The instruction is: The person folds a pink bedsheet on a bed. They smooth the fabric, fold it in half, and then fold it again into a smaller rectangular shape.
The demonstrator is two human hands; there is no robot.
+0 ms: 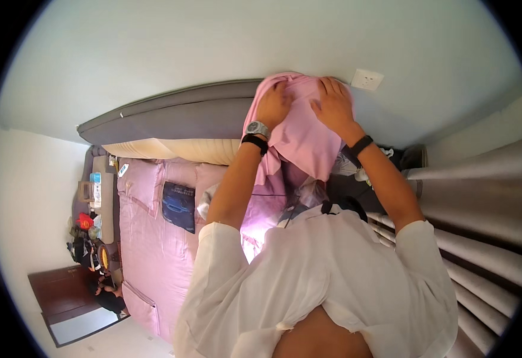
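Observation:
A pink cloth (301,129) hangs draped over the end of the grey padded headboard (176,112), against the wall. My left hand (275,105) rests on its left part, with blurred, bent fingers; whether they pinch the fabric cannot be told. Farther right, my right hand (334,103) lies flat on the cloth near its top edge, thumb spread away from the fingers. The lower corner of the cloth hangs down between my forearms. Below the headboard, a cream bolster (180,150) runs along the head of the bed.
On the pink bed sheet (153,255) lie a pink pillow (140,181) and a dark blue package (178,206) bearing writing. A wall socket (367,79) sits right of the headboard. Grey curtains (475,197) hang at right. A person (109,297) is by the far side of the bed.

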